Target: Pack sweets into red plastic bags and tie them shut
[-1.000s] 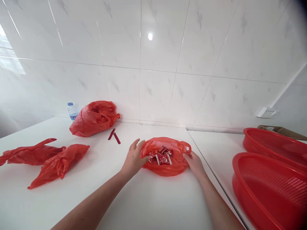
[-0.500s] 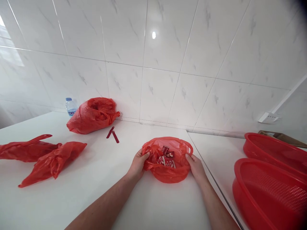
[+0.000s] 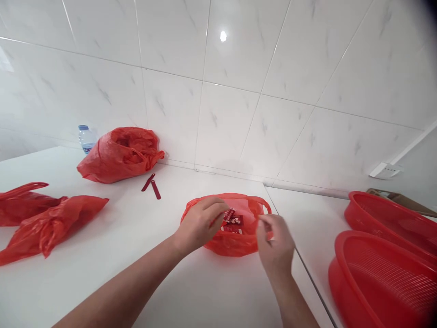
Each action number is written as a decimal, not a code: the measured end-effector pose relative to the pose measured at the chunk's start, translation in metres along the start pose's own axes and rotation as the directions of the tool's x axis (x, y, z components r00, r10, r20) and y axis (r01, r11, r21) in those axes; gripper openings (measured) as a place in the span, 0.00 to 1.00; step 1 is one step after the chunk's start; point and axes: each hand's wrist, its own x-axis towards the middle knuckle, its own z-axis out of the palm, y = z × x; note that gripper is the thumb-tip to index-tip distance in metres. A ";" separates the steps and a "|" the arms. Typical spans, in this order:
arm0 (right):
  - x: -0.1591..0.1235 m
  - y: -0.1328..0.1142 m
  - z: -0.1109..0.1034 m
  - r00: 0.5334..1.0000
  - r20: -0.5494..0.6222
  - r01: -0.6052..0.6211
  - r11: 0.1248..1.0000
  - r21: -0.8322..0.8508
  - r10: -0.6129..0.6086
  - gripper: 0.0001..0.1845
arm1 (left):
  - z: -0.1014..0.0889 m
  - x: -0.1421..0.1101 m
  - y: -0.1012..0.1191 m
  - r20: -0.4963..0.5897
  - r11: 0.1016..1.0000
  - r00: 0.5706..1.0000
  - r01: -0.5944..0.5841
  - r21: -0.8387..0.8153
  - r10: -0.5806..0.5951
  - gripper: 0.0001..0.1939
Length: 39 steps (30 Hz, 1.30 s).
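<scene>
Both hands were at the mouth of an open red bag (image 3: 234,247): the left hand (image 3: 201,223) arched over its left side with fingers curled, the right hand (image 3: 277,243) at its right edge, thumb and forefinger close together beside the handle loop (image 3: 268,206). Whether either was pinching plastic could not be told; the left fingertips were partly hidden and the right hand was slightly blurred. The bag sat on the white counter (image 3: 136,223), just left of the seam (image 3: 316,287), with several small red wrapped packets (image 3: 235,220) loose inside.

The likeliest trouble lay in the thin plastic: a hard or uneven pull on one side could have torn the rim or tipped the bag, letting packets slide out. A left fingertip could also have snagged the slack film and dragged the mouth closed. The red baskets (image 3: 341,269) and dark red strips (image 3: 156,189) stood well apart, so neither seemed likely to be knocked.
</scene>
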 end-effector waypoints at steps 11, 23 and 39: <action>-0.014 0.059 0.035 0.731 0.515 -0.241 0.876 -0.418 0.447 0.49 | 0.059 0.051 -0.043 0.632 0.966 0.730 0.172 0.195 -0.258 0.39; -0.014 0.053 0.029 0.574 0.677 -0.158 0.873 -0.461 0.461 0.58 | 0.047 0.026 -0.055 0.805 0.930 0.526 0.358 0.081 -0.273 0.50; 0.018 0.003 0.013 0.789 0.494 -0.336 0.930 -0.153 0.366 0.17 | 0.029 -0.041 -0.062 0.649 0.881 0.701 0.463 -0.100 -0.294 0.52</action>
